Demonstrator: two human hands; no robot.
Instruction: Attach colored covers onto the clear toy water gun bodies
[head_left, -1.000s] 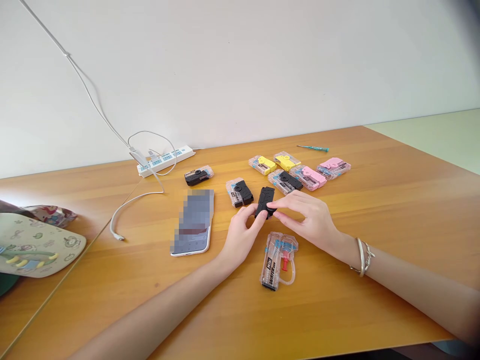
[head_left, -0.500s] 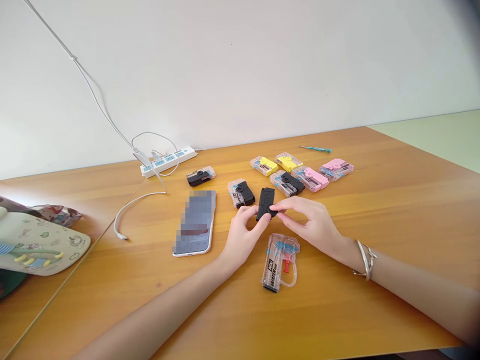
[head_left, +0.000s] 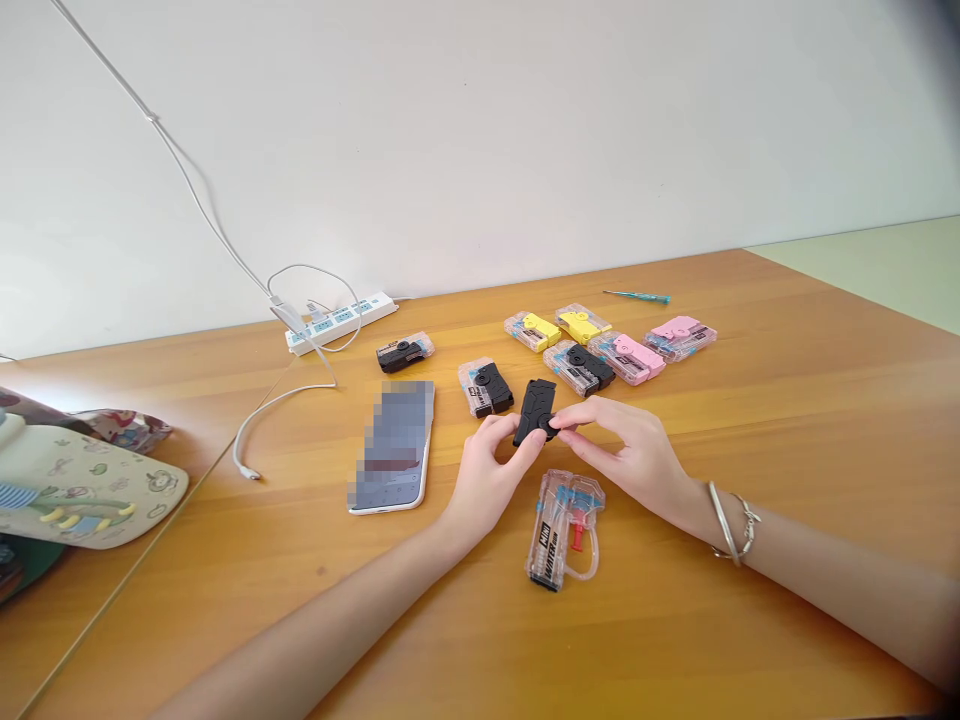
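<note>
A black plastic cover [head_left: 536, 408] is held between my two hands above the wooden table. My left hand [head_left: 487, 470] pinches its lower left side with thumb and fingers. At its lower right, by a round knob, my right hand [head_left: 626, 445] grips it with fingertips. Just below lies a clear mini water gun [head_left: 551, 530] with a red trigger, blue inner parts and a black base. Behind the hands are folded water guns: a black one [head_left: 486, 388], another black one [head_left: 579, 366], a yellow one [head_left: 534, 331] and a pink one [head_left: 628, 357].
A phone [head_left: 394, 445] lies left of my hands. Farther back are another black water gun [head_left: 405, 352], a white power strip [head_left: 341, 323] with a cable, and a teal screwdriver [head_left: 637, 296]. A patterned cream-coloured object [head_left: 97, 485] sits at the left edge.
The black cover is tilted slightly more to the right, still between both hands. The whole view has shifted a little; the things on the table keep their places.
</note>
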